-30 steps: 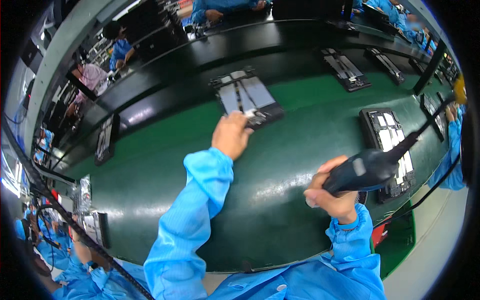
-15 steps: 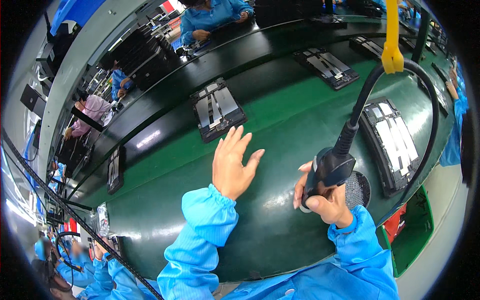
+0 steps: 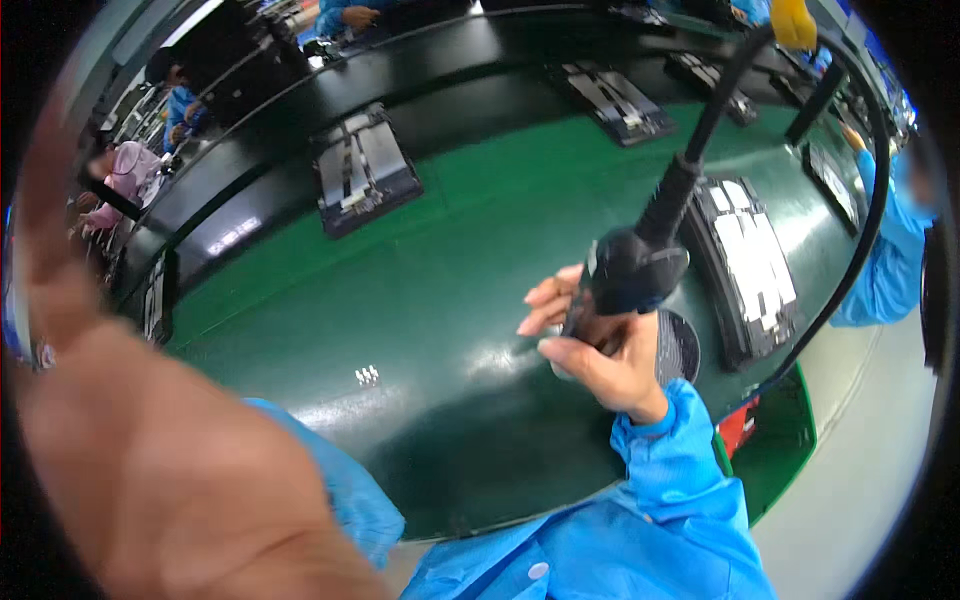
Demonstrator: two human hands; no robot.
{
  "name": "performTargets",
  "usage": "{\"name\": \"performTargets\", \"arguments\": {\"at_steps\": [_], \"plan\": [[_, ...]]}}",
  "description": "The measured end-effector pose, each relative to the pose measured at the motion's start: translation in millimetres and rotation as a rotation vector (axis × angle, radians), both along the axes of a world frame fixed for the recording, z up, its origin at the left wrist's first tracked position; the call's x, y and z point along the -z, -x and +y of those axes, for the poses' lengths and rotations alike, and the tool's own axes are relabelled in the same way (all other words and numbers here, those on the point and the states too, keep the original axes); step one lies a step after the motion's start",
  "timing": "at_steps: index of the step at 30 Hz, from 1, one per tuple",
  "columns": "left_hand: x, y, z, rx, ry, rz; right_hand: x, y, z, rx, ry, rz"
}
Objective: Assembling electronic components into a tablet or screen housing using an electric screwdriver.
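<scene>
My right hand point(image 3: 610, 365) is wrapped round a black corded electric screwdriver point(image 3: 638, 270), held upright above the green work surface point(image 3: 470, 290). Its lower end is hidden by my fingers. Beside that hand sits a round dish point(image 3: 678, 348) with a dark, grainy filling. To the right lies an opened tablet point(image 3: 745, 265) with pale silver battery packs showing. Large and blurred, my left hand point(image 3: 170, 450) fills the lower left, close to the camera and off the surface. One finger stretches upward; the others cannot be made out.
Several small white pieces point(image 3: 367, 375) lie on the surface. Another opened tablet point(image 3: 365, 168) rests farther left, with more along the line point(image 3: 612, 100). The screwdriver's cable point(image 3: 880, 190) loops from a yellow hanger point(image 3: 793, 22). A green bin point(image 3: 785, 440) stands below the right edge. Co-workers sit around.
My left hand has risen from the surface toward the camera, uncovering the small white pieces. The whole view has shifted, while my right hand keeps its hold on the screwdriver.
</scene>
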State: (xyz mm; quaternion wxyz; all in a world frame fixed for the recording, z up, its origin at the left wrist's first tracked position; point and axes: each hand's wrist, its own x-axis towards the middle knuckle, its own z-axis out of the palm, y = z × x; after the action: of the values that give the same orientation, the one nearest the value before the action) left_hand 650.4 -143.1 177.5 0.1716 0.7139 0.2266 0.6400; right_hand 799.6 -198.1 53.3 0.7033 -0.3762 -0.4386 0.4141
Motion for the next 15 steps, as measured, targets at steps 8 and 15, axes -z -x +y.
{"name": "performTargets", "arguments": {"at_steps": [8,15], "plan": [[14,-20,26,0.043,-0.091,0.004,0,-23,25,-0.057,0.003,-0.093],[-139,59,102,-0.193,-0.566,-0.133,-80,30,35,-0.152,0.074,-0.278]]}}
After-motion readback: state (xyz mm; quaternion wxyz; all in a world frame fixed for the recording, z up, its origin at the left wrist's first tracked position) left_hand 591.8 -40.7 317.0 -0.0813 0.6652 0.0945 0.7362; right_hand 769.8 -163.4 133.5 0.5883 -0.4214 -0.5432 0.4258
